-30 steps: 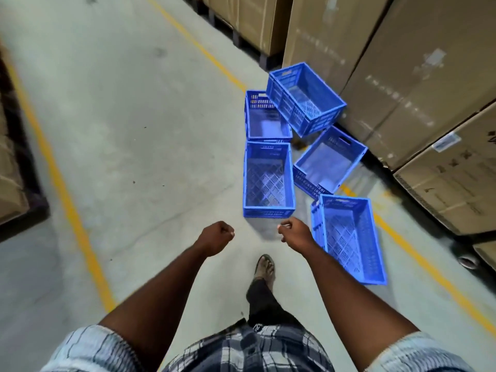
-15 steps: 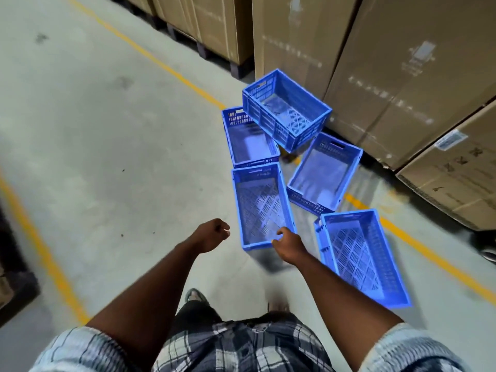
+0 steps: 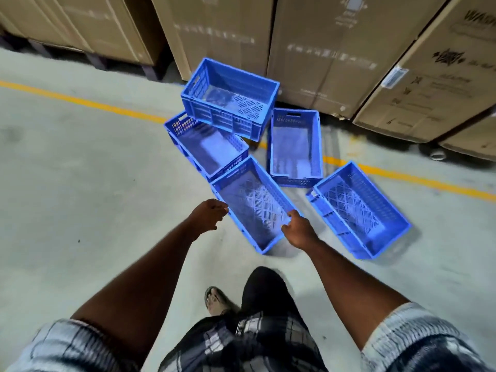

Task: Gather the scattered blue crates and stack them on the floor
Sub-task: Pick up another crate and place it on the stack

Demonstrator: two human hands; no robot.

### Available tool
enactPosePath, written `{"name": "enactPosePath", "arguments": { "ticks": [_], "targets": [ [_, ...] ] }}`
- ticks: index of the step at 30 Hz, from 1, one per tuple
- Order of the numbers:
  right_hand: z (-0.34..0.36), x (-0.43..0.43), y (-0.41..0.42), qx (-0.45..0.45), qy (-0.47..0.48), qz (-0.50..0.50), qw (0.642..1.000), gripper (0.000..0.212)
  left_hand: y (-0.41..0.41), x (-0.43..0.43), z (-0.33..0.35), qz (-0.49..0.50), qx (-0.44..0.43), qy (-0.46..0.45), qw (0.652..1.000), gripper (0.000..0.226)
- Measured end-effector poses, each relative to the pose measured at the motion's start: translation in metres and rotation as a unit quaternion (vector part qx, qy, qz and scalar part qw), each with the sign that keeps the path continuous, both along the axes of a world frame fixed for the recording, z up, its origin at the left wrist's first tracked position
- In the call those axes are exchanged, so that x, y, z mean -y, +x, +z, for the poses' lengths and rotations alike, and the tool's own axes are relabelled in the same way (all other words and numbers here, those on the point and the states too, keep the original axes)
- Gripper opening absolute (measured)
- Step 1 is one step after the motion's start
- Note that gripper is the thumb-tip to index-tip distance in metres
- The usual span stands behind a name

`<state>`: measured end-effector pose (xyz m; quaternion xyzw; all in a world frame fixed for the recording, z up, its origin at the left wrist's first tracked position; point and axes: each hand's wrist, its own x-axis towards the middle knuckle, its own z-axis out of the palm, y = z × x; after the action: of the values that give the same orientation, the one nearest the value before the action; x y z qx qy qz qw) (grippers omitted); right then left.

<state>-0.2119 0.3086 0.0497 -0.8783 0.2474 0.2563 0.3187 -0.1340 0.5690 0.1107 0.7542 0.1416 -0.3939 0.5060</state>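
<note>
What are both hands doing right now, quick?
Left hand: fingers curled at the left rim of the nearest blue perforated plastic crate; grip cannot be told.
Right hand: grips that crate's right rim.

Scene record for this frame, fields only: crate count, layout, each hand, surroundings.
crates: five, blue, empty, not yet stacked
nearest crate: between the hands, askew
right hand: fingers curled over the nearest crate's right rim
left hand: curled at its left rim, contact unclear
far crate: tilted, overlapping the left crate at its far end
others: middle crate and right crate, upright on the floor
backdrop: cardboard boxes, yellow line
</note>
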Motion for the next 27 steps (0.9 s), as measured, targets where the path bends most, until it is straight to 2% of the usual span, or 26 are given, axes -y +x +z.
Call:
{"name": "enactPosePath", "arguments": {
  "ticks": [9,12,14,17,20,23,27],
  "targets": [
    [-0.026,-0.043,0.032,-0.002,-0.010,-0.110,0.994,0.042,0.091,-0.026,-0.028,-0.089,-0.010,0.004,0.996,0.005],
    [-0.038,-0.038,0.049,-0.009,-0.006,-0.152,0.988,0.036,0.125,-0.018,-0.037,-0.127,0.019,0.028,0.991,0.015],
    [-0.046,-0.037,0.059,-0.011,-0.009,-0.195,0.981,0.040,0.145,-0.009,-0.041,-0.145,0.016,0.030,0.989,0.016],
    [-0.057,-0.041,0.062,-0.002,0.000,-0.266,0.964,0.047,0.166,0.000,-0.048,-0.150,-0.020,0.008,0.988,0.006],
    [-0.073,-0.039,0.060,-0.011,0.020,-0.311,0.950,0.046,0.184,0.014,-0.063,-0.177,-0.036,0.006,0.984,0.029],
    [-0.104,-0.029,0.056,-0.016,0.035,-0.370,0.928,0.048,0.202,0.044,-0.099,-0.239,-0.012,0.030,0.971,0.043],
    [-0.171,-0.016,0.052,-0.032,0.057,-0.492,0.868,0.044,0.214,0.070,-0.189,-0.294,0.056,0.128,0.945,0.036]
  ]
}}
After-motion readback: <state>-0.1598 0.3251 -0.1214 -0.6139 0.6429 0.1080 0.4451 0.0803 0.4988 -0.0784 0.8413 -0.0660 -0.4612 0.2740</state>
